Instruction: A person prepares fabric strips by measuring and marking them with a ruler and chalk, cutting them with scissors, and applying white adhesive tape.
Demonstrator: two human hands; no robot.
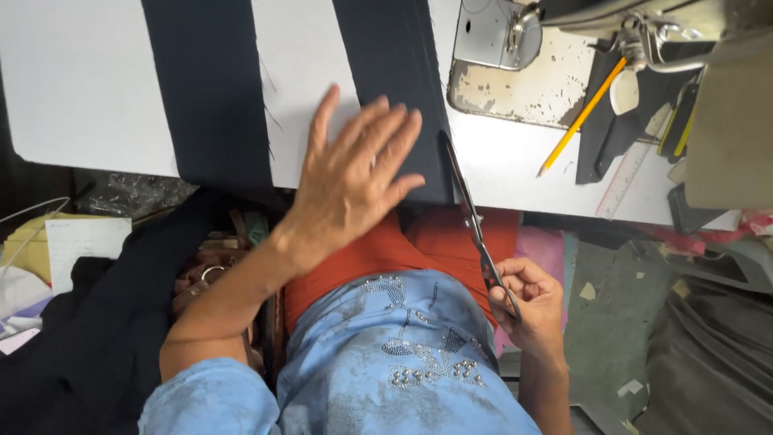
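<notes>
The left hand (354, 173) lies flat and open, fingers spread, palm down on a strip of dark navy fabric (394, 89). This strip runs away from the hand across the white tabletop (80, 89) and its near end hangs just over the table's front edge beneath the palm. The cloth looks plain, matte and smooth, with straight cut sides. To the left of this hand lies a second dark strip (209, 89) of the same cloth, wider, with a few loose threads fraying off its right edge; a bare band of tabletop separates the two.

The right hand (527, 302) is closed around the handles of a pair of scissors (471, 213), fingers through the loops, held below the table edge over the lap. The long dark blades point up and away from this hand, their tips reaching the right edge of the fabric strip, just beside the left hand's fingertips. Whether the blades touch the cloth cannot be told.

Farther beyond the right hand, on the tabletop, lie a yellow pencil (581, 117), a clear ruler (632, 169) and the worn base of a sewing machine (531, 80).
</notes>
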